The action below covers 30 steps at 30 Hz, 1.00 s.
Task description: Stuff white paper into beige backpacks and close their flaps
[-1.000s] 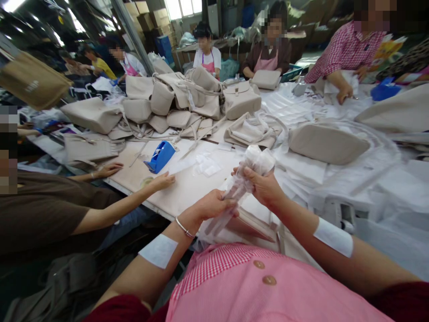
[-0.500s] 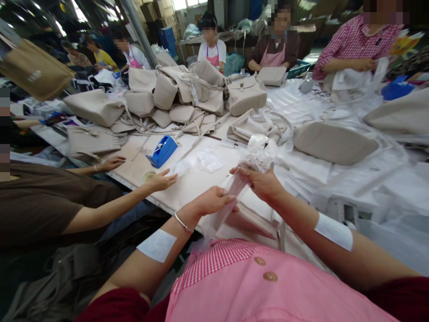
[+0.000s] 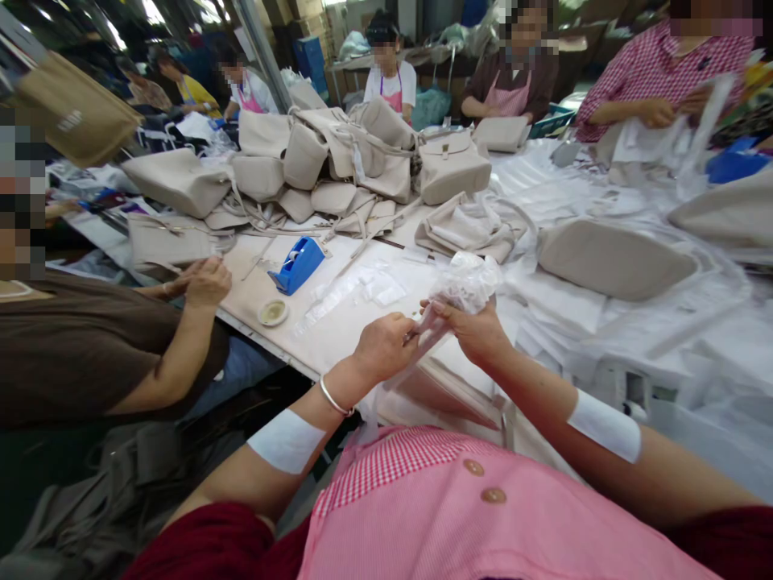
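A crumpled translucent plastic wrap [image 3: 464, 282] stretches between my hands near the table's front edge. My left hand [image 3: 388, 346] is closed on its lower, strap-like part, with the fingertips pinched together. Higher up and to the right, my right hand [image 3: 474, 329] grips the bunched part, which bulges out above the fingers. Below the wrap, a beige bag [image 3: 450, 395] lies at the table edge against my pink apron, partly under a clear sheet. What the plastic encloses is too hard to make out.
A blue tape dispenser [image 3: 297, 266] and a small round dish [image 3: 273, 312] stand left of my hands. Beige bags [image 3: 338, 153] are heaped behind. A co-worker's hands [image 3: 208, 282] are at the left edge. White sheets [image 3: 555, 298] and another bag [image 3: 613, 258] lie right.
My left hand has closed more tightly on the plastic, and the bunched plastic has spread a little. The co-worker's outstretched hand at the left has drawn back to their other hand.
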Each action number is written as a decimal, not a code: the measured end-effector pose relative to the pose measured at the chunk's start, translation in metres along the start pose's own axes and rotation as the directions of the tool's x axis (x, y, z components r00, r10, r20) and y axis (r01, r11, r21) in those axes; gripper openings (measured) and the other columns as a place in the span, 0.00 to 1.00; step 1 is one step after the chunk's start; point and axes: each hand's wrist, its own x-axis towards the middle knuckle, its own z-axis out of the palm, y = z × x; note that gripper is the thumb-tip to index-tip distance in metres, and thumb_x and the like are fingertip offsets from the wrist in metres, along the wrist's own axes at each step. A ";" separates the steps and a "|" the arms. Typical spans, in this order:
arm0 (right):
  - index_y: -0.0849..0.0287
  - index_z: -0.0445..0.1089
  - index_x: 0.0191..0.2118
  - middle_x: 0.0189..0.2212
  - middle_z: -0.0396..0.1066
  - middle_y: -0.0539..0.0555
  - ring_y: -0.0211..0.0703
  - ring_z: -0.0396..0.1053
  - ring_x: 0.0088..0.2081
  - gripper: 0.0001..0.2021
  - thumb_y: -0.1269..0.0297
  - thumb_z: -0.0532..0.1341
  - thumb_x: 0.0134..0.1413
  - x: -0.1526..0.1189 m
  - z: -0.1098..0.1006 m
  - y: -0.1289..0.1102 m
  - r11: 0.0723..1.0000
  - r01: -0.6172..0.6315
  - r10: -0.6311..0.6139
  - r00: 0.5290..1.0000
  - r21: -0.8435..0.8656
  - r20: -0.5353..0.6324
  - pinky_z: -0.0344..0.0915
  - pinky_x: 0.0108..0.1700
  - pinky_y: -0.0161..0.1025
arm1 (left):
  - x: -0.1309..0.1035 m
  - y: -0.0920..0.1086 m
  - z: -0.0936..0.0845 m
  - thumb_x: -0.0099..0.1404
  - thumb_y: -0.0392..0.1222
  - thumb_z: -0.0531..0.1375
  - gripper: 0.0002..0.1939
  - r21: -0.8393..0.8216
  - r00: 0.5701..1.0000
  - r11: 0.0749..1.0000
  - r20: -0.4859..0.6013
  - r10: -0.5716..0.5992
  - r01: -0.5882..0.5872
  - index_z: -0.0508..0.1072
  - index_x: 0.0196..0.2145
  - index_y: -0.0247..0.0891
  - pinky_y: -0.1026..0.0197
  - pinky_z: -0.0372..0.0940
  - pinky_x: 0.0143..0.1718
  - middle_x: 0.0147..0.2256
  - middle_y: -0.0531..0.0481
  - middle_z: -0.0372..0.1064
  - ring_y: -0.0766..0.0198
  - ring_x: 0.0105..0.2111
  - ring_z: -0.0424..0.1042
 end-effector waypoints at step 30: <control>0.60 0.75 0.32 0.32 0.77 0.56 0.47 0.74 0.33 0.12 0.60 0.71 0.42 -0.005 0.009 -0.001 0.998 -0.029 0.031 0.999 0.051 -0.028 0.72 0.40 0.46 | 0.002 -0.001 0.006 0.54 0.50 0.63 0.16 -0.567 0.848 0.657 0.478 -0.229 0.497 0.75 0.23 0.32 0.66 0.55 0.25 0.19 0.57 0.63 0.70 0.21 0.60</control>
